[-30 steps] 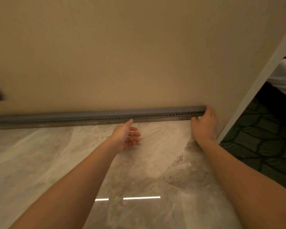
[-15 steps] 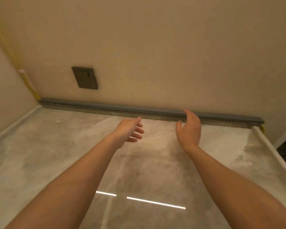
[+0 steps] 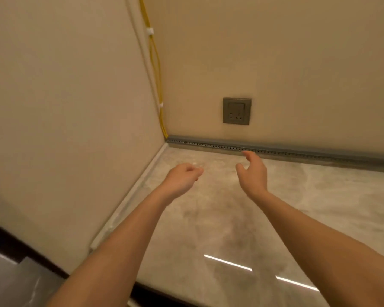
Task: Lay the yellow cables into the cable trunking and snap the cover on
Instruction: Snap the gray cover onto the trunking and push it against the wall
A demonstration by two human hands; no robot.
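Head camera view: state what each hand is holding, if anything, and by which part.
Nothing is held. The left hand is loosely curled and empty; the right hand is open, its fingertips near the cable trunking.

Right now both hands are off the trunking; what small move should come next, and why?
Probably the right hand, open with fingertips just short of the grey trunking, presses down on the cover near the wall socket. The yellow cables already vanish into the trunking's corner end, and the left hand hovers loosely curled, holding nothing.
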